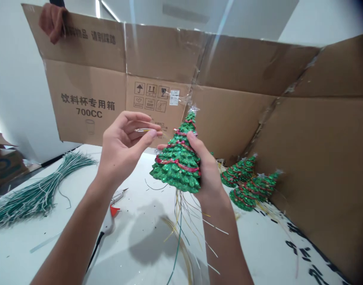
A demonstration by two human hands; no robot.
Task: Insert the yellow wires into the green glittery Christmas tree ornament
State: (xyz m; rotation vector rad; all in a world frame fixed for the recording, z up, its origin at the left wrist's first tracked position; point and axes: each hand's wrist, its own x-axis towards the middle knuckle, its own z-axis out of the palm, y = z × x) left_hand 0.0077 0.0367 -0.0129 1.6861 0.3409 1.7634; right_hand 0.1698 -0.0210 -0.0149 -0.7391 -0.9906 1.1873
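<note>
While right hand [207,168] holds glittery cone-shaped tree [178,164], left hand [122,148] pinches thin wire [143,130].

The right hand [207,170] covers the far side of the glittery Christmas tree ornament [178,162]. The glue gun [108,219] on the table [140,245] is partly hidden behind the left forearm. Another person's fingers [52,19] grip the cardboard box [181,79] flap at its top left corner, the rest out of sight.

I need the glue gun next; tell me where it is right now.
In the head view, the glue gun lies on the white table at lower left of centre, just beside the left forearm, right of the green wire bundle.
</note>
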